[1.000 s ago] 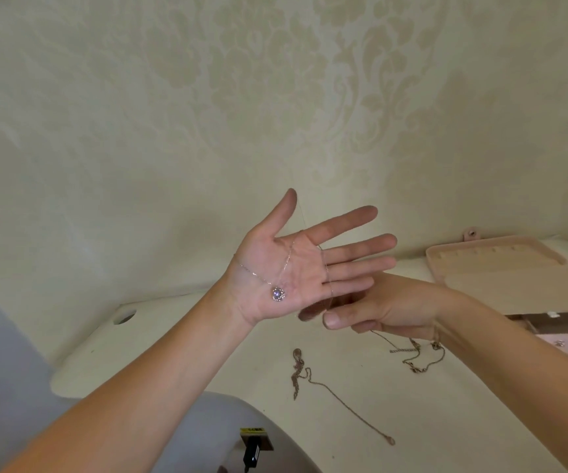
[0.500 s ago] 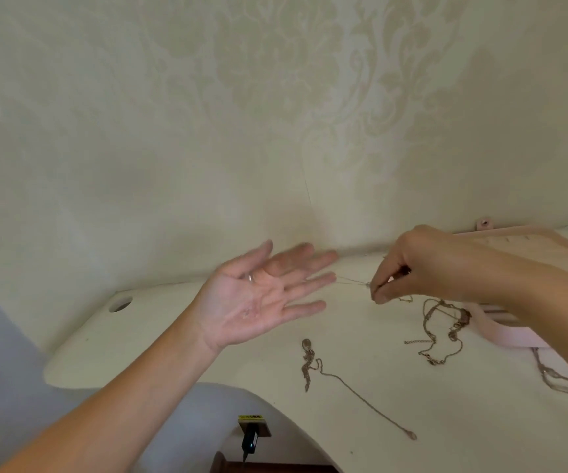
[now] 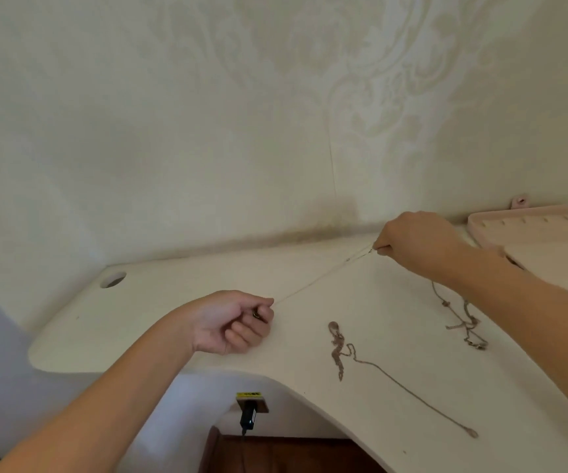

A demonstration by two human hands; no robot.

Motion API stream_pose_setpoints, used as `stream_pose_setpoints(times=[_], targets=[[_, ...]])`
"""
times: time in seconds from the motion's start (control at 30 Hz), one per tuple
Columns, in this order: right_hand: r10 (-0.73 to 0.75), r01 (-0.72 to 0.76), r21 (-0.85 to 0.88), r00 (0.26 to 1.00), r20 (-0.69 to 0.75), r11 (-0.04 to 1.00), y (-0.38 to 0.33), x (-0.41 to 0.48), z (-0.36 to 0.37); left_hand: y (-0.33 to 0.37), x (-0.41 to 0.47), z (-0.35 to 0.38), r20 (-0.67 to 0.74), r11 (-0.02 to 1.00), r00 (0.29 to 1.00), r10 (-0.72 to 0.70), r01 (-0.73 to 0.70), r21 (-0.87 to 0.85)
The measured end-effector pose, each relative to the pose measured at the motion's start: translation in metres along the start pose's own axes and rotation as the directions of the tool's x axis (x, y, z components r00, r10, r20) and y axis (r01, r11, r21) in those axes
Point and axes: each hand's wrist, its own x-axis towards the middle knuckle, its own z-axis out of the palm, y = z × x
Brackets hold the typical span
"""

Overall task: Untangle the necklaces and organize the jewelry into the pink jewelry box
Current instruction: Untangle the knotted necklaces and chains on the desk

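Necklace (image 3: 323,276), thin and taut; left hand (image 3: 238,322) and right hand (image 3: 415,244) pinch its ends.

Looks like a room in a home, prob. a bedroom or study corner, w/ a cream desk (image 3: 180,322): curved front edge, round cable hole (image 3: 113,279) at its back-left corner. Behind the desk is cream damask wallpaper (image 3: 395,97), domestic rather than office style. At the desk's back-right is an open pink jewelry box (image 3: 532,227); loose necklaces (image 3: 339,349) lie on the desk top. Under the desk's front edge is a small black plug-like item (image 3: 248,416) w/ a yellow label
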Motion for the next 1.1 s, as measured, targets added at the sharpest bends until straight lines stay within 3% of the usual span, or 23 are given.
stream_pose_setpoints(times=[0.1,0.23,0.3,0.33,0.4,0.43,0.47,0.5,0.57,0.67,0.77,0.83,0.93,1.1], targets=[[-0.005,0.000,0.153,1.000,0.031,0.988,-0.009,0.005,0.014,0.003,0.002,-0.001,-0.125,0.997,0.992,0.010,0.000,0.082],[-0.063,-0.032,0.453,0.979,0.193,0.891,-0.019,0.002,0.009,0.005,0.002,0.002,-0.266,0.982,0.960,0.091,-0.042,0.185],[-0.068,-0.074,0.552,0.970,0.233,0.831,-0.021,-0.001,0.002,0.005,0.000,0.001,-0.375,0.927,0.904,0.207,-0.059,0.369],[-0.058,-0.102,0.587,0.967,0.248,0.803,-0.021,-0.002,-0.003,0.004,-0.002,0.000,-0.429,0.846,0.852,0.301,-0.030,0.533],[-0.060,-0.145,0.652,0.958,0.282,0.745,-0.018,-0.005,-0.014,0.003,-0.006,-0.003,-0.481,0.545,0.711,0.513,0.162,0.822],[-0.072,-0.161,0.687,0.952,0.297,0.708,-0.017,-0.007,-0.020,0.002,-0.008,-0.004,-0.471,0.390,0.645,0.601,0.278,0.878],[-0.092,-0.171,0.725,0.947,0.308,0.668,-0.016,-0.010,-0.028,0.001,-0.010,-0.001,-0.450,0.304,0.591,0.670,0.335,0.892],[-0.118,-0.175,0.759,0.942,0.314,0.627,-0.016,-0.013,-0.035,0.000,-0.011,0.005,-0.415,0.282,0.553,0.722,0.313,0.907],[-0.176,-0.159,0.816,0.937,0.303,0.556,-0.019,-0.022,-0.048,0.002,-0.014,0.027,-0.275,0.314,0.582,0.765,0.035,0.949],[-0.240,-0.120,0.880,0.937,0.253,0.460,-0.026,-0.034,-0.061,0.002,-0.013,0.075,-0.003,0.394,0.666,0.746,-0.437,0.808],[-0.246,-0.100,0.936,0.950,0.190,0.337,-0.027,-0.042,-0.066,-0.001,-0.007,0.108,0.131,0.394,0.621,0.773,-0.631,0.668],[-0.242,-0.098,0.949,0.955,0.175,0.301,-0.020,-0.046,-0.068,-0.007,-0.004,0.121,0.141,0.396,0.587,0.797,-0.685,0.612],[-0.267,-0.105,0.933,0.942,0.205,0.344,-0.003,-0.057,-0.072,-0.018,-0.001,0.127,0.117,0.448,0.555,0.824,-0.764,0.464],[-0.225,-0.140,0.893,0.940,0.255,0.427,0.023,-0.078,-0.077,-0.005,-0.006,0.109,-0.169,0.612,0.597,0.784,-0.789,0.049]])
